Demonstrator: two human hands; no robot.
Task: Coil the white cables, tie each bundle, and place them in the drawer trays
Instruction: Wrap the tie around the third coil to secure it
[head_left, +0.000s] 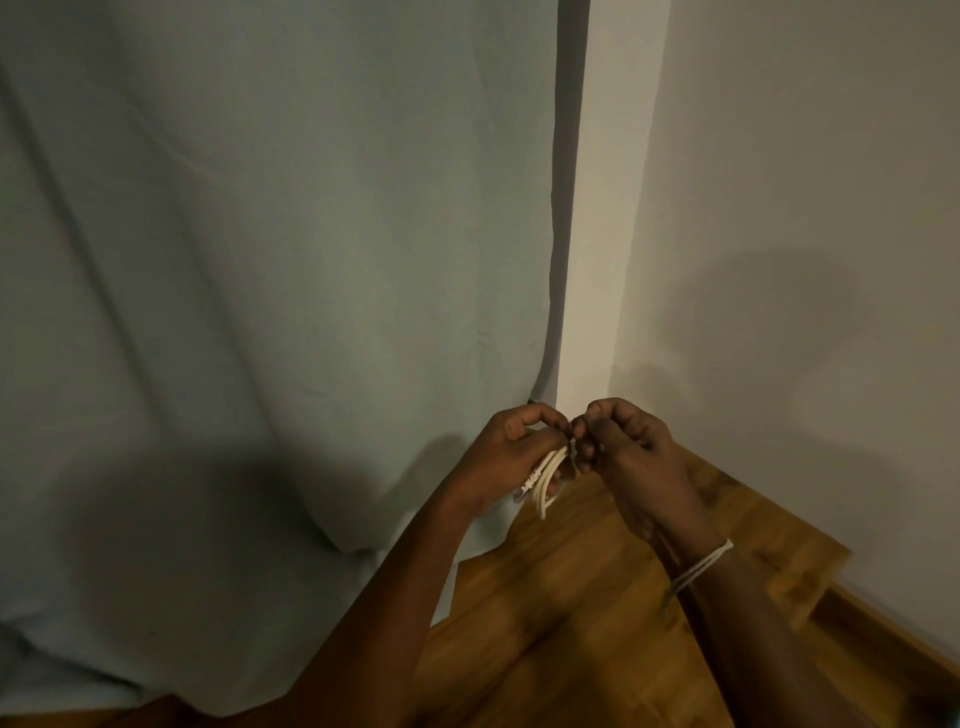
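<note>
My left hand (511, 449) grips a small coiled bundle of white cable (546, 480); its loops and a plug end stick out below the fingers. My right hand (621, 441) is curled close against it, fingertips pinching at the top of the bundle where the two hands meet. What the fingertips pinch is too small to tell. A pale string band (698, 569) circles my right wrist. No drawer or tray is in view.
A pale green cloth (270, 291) hangs at the left and spills onto the wooden floor (561, 623). A white wall (789, 260) and its corner stand at the right, with a wooden skirting (883, 639) along the base.
</note>
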